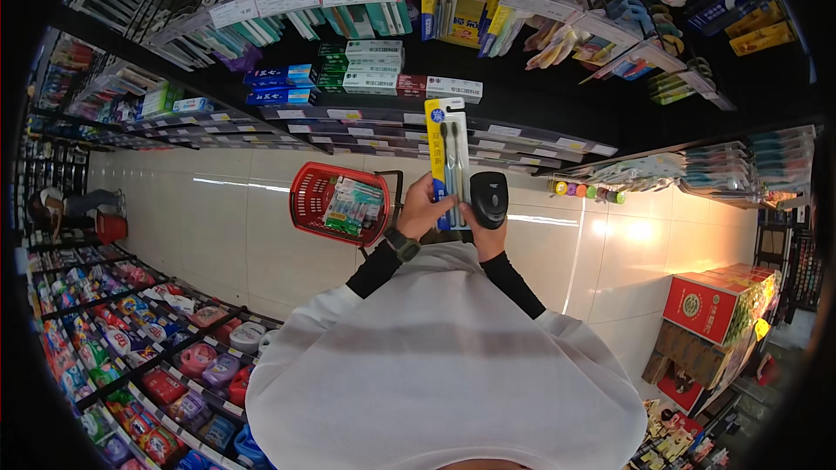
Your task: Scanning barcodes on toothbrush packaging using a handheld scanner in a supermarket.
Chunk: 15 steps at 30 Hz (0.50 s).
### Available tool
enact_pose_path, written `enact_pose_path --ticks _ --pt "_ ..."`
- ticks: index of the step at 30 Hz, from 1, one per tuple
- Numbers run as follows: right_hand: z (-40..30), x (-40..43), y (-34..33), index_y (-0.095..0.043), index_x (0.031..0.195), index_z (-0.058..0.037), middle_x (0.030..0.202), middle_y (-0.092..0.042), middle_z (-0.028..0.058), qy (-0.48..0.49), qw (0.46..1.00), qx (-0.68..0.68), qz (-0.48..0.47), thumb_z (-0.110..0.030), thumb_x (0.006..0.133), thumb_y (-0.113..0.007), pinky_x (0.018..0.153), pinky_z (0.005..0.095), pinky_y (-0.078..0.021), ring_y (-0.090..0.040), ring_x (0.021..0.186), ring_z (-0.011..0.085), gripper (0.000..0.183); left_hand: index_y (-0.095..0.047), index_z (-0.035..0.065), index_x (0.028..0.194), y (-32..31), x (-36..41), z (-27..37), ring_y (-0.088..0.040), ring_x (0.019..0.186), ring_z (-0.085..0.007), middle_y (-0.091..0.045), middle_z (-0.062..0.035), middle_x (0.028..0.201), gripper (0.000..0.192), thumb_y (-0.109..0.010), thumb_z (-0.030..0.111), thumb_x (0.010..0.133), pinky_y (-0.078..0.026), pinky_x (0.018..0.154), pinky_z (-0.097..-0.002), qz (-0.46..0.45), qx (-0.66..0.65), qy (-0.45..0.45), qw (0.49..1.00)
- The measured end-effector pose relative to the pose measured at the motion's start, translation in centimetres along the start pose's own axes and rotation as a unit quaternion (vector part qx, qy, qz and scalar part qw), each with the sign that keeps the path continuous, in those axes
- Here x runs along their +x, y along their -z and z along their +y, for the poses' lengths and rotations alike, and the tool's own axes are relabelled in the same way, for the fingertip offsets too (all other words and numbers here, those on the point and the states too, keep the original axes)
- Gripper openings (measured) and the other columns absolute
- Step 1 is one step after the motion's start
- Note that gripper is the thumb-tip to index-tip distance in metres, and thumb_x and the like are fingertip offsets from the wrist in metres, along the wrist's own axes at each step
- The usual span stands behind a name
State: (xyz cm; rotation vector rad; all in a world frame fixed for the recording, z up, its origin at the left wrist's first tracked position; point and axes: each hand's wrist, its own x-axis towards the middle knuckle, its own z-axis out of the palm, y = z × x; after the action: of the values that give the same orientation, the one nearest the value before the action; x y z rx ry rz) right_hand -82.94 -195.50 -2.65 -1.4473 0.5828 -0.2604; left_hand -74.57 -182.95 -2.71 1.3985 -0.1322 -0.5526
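Observation:
My left hand [421,207], with a dark wristwatch [402,244] at its wrist, grips the lower part of a toothbrush blister pack [455,143]. Two dark-headed toothbrushes show through the pack's clear front, beside a yellow and blue strip. My right hand [486,230] holds a black handheld barcode scanner [488,199], and its thumb reaches the pack's lower right edge. To the left of my hands, a red plastic shopping basket [300,203] stands on the floor with several packaged toothbrushes [354,205] inside.
Ahead runs a shelf with toothpaste boxes [372,83] under hanging toothbrush packs [379,16]. Detergent shelves [173,372] stand behind on the left. Red cartons [699,309] are stacked on the right. At the far left another person [62,205] is low beside a red basket [112,226].

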Motion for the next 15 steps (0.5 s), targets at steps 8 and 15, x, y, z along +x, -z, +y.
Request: enact_pose_path --ticks 8,15 --pt "-0.16 0.16 -0.22 -0.063 0.094 -0.0023 0.083 -0.063 0.0010 0.030 0.999 0.013 0.002 -0.012 0.076 -0.077 0.067 0.0262 -0.0478 -0.057 0.074 0.0094 0.024 -0.057 -0.0013 0.103 0.60 0.86 -0.69 -0.056 0.067 -0.0075 -0.060 -0.0029 0.078 0.033 -0.067 0.007 0.073 -0.048 0.062 -0.0243 0.005 0.060 -0.038 0.997" --pt "0.08 0.08 -0.10 -0.063 0.097 -0.0018 0.086 -0.064 0.0021 0.028 1.000 0.013 -0.003 -0.013 0.076 -0.077 0.068 0.0262 -0.0477 -0.057 0.076 0.0095 0.027 -0.054 -0.0016 0.109 0.69 0.56 -0.17 -0.060 0.077 -0.0082 -0.062 -0.0045 0.088 0.035 -0.066 0.003 0.075 -0.049 0.069 -0.0236 -0.007 0.064 -0.028 0.997"
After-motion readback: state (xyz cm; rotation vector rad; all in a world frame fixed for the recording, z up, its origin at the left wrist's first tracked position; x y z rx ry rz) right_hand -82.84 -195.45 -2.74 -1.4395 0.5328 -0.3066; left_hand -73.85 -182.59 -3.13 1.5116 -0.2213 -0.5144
